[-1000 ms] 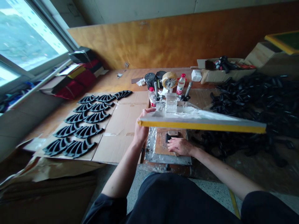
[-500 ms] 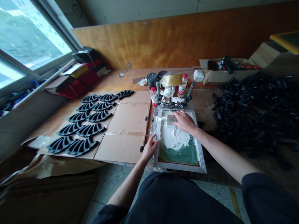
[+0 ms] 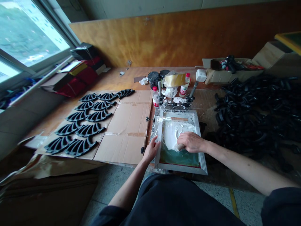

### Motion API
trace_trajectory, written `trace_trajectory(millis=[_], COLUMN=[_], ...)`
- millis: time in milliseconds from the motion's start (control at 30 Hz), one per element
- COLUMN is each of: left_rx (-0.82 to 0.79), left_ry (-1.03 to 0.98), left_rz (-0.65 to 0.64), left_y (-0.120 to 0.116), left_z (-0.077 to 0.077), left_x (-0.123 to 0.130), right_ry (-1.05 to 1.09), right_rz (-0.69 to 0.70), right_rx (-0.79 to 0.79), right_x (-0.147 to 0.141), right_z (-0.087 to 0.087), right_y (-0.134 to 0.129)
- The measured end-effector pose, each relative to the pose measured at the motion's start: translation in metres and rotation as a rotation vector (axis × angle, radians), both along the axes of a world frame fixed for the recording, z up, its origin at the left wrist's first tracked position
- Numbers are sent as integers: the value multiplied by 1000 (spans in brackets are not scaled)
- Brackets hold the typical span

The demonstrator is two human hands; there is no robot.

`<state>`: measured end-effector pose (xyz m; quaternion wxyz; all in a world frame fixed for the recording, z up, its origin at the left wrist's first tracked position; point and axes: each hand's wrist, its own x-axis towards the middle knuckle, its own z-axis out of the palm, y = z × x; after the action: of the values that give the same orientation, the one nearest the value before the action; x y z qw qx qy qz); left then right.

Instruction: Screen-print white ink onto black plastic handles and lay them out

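Observation:
A screen-printing frame (image 3: 204, 163) with a metal rim and green mesh lies in front of me. White paste (image 3: 170, 133) is spread over the middle of its mesh. My right hand (image 3: 191, 142) is closed around a scraper (image 3: 180, 147), mostly hidden by the fingers, and presses it at the lower edge of the paste. At the frame's left side, my left hand (image 3: 151, 150) grips the rim, thumb near the top of it. A clamp (image 3: 175, 103) with upright posts stands at the frame's far end.
Black fan-shaped parts (image 3: 90, 129) lie in rows on cardboard (image 3: 122, 147) at left. Black pieces (image 3: 254, 116) are heaped at right. Behind the frame stand red-capped bottles (image 3: 155, 96), black tubs (image 3: 153, 79) and a yellowish wrapped block (image 3: 174, 79). An open carton (image 3: 225, 77) sits back right.
My right hand has drawn the scraper from the far part of the mesh towards me, smoothing the paste behind it. My left hand has stayed at the rim.

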<state>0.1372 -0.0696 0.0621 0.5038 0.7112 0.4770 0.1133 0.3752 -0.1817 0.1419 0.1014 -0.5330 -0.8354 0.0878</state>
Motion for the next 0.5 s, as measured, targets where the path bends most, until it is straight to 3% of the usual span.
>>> trace_trajectory(millis=[133, 200, 300, 400, 500], left_rx=[-4, -10, -32, -75, -191], left_ry=[2, 1, -8, -56, -176], left_rz=[0, 5, 11, 8, 12], left_y=[0, 0, 1, 2, 3], left_z=[4, 6, 6, 11, 32], left_x=[0, 0, 0, -1, -3], right_ry=[11, -10, 34, 110, 132], right_rz=[-182, -152, -114, -242, -467], right_rx=[128, 192, 155, 97, 122], right_x=[-7, -14, -18, -14, 1], right_z=[-13, -24, -30, -13, 16], right_y=[5, -4, -14, 5, 45])
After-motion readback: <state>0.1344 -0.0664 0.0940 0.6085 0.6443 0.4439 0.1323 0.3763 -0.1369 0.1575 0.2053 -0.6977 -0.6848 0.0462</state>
